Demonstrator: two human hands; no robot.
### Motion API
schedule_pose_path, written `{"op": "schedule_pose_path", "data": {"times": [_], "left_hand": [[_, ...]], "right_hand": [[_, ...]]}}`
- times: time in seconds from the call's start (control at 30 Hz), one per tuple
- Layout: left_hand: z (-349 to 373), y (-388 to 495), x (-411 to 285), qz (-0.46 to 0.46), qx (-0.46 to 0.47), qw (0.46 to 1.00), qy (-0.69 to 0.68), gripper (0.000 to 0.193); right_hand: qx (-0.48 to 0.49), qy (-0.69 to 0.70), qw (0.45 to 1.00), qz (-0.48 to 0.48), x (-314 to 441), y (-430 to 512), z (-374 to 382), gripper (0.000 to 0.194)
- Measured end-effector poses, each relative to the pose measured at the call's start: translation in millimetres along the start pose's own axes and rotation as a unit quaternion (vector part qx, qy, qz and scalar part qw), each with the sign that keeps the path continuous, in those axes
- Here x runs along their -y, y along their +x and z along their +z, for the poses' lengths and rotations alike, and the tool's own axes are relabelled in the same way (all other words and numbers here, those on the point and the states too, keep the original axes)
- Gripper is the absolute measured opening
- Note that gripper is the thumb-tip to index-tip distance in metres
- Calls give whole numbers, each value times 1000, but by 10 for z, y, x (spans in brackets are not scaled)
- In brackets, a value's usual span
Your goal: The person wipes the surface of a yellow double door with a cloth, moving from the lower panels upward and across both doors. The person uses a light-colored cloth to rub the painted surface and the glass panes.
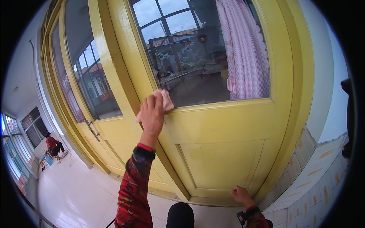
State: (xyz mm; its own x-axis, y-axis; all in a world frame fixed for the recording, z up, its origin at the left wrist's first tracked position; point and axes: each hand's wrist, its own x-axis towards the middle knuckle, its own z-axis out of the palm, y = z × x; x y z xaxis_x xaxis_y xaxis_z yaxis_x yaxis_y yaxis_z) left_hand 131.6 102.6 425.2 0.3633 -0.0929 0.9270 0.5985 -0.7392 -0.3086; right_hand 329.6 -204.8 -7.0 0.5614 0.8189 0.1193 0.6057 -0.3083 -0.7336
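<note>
A yellow painted wooden door panel (216, 122) with a glass pane (194, 85) stands before me. My left hand (153, 114) holds a pink cloth (167, 100) against the lower left corner of the pane, where glass and yellow frame meet. Low at the right, my right hand (241, 195) is held with curled fingers near the bottom of the door; nothing shows in it. Behind the glass hangs a pink checked curtain (248, 57). Dark bands circle both wrists, over red patterned sleeves.
Further left is another yellow door with a metal handle (92, 131). A person in red (52, 145) sits on a stool down the corridor, beside a blue container (48, 160). Pale floor tiles (77, 188) lie below; a tiled wall base (308, 176) flanks the right.
</note>
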Motion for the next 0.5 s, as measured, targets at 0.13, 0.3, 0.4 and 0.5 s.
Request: {"op": "schedule_pose_path", "data": {"times": [0.13,0.3,0.4,0.5], "left_hand": [[67,-424,-222,-71,32,994,-73,55],[94,-287,-539,-150,42,978,-140,49],[102,-98,-942,-85,7,980,-178,43],[146,74,-1495,-79,-8,972,-221,32]], "right_hand": [[-1,-3,1000,-20,68,-64,-55,32],[-1,25,999,-27,136,-182,-238,31],[-23,28,999,-32,208,-222,-312,30],[-32,31,998,-39,288,-244,-339,29]]}}
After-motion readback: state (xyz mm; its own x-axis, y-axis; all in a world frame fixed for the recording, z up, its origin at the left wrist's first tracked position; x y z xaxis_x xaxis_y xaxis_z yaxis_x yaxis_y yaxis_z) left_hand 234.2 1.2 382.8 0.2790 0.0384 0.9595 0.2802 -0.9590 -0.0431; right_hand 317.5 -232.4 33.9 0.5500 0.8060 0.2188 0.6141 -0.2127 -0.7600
